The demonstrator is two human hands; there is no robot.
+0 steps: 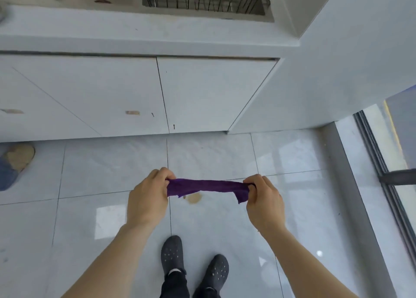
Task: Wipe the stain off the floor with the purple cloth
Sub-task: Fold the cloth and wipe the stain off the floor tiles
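Hands are stretching the purple cloth (206, 185) taut above the floor (101, 174): left hand (148, 196) and right hand (264, 202) pinching its ends, partly hiding the brown stain (194, 198) beneath.

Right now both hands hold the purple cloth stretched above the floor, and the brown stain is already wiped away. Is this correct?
Not quite. The head view shows the brown stain still on the floor, just below the purple cloth stretched between left hand and right hand.
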